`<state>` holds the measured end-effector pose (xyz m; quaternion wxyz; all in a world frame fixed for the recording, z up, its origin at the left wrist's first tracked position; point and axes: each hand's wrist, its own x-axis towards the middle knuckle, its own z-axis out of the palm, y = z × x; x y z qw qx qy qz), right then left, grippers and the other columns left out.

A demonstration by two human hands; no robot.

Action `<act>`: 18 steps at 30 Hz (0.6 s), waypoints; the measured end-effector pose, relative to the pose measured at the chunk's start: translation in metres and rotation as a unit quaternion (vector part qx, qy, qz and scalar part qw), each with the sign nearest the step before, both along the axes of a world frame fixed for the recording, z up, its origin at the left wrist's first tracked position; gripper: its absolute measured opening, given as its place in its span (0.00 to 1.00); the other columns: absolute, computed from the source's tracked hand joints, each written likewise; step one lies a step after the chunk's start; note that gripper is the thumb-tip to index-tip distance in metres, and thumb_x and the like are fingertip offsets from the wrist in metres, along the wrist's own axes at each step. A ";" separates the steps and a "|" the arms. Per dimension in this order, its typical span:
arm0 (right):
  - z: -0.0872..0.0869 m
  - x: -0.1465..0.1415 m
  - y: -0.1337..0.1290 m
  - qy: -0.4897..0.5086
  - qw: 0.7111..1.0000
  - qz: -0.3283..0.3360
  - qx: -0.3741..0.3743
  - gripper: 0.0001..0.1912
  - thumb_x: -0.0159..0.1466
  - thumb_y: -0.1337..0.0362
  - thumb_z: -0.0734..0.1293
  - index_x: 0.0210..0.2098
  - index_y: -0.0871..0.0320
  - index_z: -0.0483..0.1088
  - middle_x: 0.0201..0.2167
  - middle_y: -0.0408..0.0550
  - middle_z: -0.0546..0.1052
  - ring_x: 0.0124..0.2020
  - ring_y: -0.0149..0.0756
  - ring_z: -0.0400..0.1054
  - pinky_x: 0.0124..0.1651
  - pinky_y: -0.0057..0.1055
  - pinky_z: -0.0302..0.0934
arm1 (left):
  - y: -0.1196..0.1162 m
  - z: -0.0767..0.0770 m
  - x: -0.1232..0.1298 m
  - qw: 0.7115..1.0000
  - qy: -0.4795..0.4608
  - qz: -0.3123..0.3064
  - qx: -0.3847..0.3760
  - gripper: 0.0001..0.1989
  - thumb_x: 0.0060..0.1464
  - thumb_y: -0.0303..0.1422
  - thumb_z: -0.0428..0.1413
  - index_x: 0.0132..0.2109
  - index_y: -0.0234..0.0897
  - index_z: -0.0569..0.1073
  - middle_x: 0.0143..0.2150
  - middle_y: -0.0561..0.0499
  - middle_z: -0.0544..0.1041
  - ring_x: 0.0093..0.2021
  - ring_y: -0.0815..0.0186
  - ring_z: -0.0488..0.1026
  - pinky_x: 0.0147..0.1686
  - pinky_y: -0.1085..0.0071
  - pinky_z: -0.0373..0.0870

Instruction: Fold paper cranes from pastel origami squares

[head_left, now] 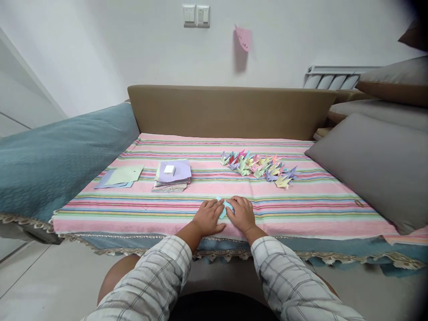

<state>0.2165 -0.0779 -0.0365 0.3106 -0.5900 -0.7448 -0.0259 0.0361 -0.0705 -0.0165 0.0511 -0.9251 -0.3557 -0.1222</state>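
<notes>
The left hand point(209, 217) and right hand point(241, 215) touch blue paper point(222, 213) on striped cloth point(321, 206), near paper cranes point(244, 170).

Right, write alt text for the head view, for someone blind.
A person's left hand and right hand press small light-blue paper onto a striped cloth. Beyond them, colourful folded paper cranes lie to the right; a paper stack and loose sheets lie left.
</notes>
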 end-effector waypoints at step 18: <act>-0.001 0.010 -0.007 0.074 0.995 -0.069 -0.014 0.17 0.58 0.65 0.62 0.47 0.56 0.69 0.46 0.49 0.72 0.47 0.41 0.61 0.49 0.36 0.53 | 0.004 -0.005 -0.003 0.999 0.035 -0.008 -0.018 0.33 0.54 0.51 0.47 0.63 0.44 0.56 0.66 0.46 0.55 0.64 0.50 0.52 0.59 0.48 0.45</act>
